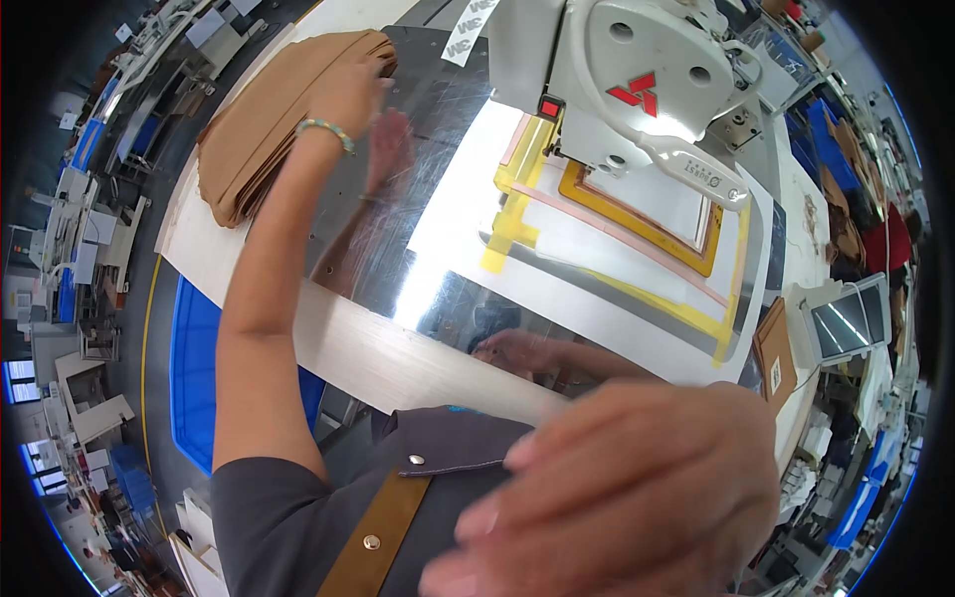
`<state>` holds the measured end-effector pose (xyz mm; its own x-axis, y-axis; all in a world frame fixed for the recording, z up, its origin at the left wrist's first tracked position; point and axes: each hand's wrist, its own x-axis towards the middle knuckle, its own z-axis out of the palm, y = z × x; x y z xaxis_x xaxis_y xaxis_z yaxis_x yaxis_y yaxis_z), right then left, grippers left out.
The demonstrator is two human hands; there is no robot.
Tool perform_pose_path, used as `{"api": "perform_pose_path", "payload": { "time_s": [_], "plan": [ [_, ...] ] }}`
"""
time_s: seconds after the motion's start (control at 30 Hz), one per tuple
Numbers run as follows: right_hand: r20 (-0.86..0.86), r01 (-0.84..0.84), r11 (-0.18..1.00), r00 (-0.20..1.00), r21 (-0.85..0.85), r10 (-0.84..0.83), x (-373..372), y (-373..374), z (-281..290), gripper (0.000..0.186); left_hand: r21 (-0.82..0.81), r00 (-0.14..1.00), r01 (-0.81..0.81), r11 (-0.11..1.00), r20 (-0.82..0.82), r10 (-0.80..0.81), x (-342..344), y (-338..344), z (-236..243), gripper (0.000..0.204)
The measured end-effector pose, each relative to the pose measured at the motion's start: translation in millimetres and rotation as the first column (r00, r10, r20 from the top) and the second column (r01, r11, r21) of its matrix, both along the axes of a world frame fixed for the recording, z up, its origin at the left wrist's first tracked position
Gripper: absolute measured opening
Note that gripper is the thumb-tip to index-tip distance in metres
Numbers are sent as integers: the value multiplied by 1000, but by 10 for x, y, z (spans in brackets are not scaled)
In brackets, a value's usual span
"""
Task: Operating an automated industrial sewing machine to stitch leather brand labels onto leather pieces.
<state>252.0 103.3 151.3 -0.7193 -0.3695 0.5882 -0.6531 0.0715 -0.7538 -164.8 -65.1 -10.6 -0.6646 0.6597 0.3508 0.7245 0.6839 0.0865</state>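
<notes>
My left hand [343, 98] reaches out over a thick stack of brown flat pieces [284, 109] at the far left and touches its right end. A beaded bracelet circles that wrist. Its fingers are bent and smeared, so I cannot see whether they grip a piece. Close to the camera at the lower right, my right hand [637, 478] is raised and blurred, its fingers loosely curved and apart with nothing visible in them. Both hands are mirrored in the shiny metal plate [383, 259]. Right of it lies a white sheet template [458, 214] with yellow tape.
A white sewing machine head [647, 75] overhangs the template and a yellow clamp frame [637, 227]. At the right stand a brown board [774, 353] and a screen panel [849, 320]. A blue bin [194, 368] sits below the pale table edge [418, 363].
</notes>
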Motion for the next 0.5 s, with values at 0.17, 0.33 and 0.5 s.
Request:
{"api": "perform_pose_path", "payload": {
  "time_s": [0.17,0.33,0.5],
  "plan": [
    [-535,-67,961,840,-267,-90,-243,-476,-293,34,-255,967,-254,933,-86,239,-858,-643,-92,21],
    [-235,231,973,945,-17,-228,244,31,-225,13,-300,988,-105,948,-142,65,-1036,-790,-163,20],
    [130,405,884,888,234,-441,584,362,-470,32,-280,974,-185,942,-181,137,-1177,-708,-209,19]
  ]
}}
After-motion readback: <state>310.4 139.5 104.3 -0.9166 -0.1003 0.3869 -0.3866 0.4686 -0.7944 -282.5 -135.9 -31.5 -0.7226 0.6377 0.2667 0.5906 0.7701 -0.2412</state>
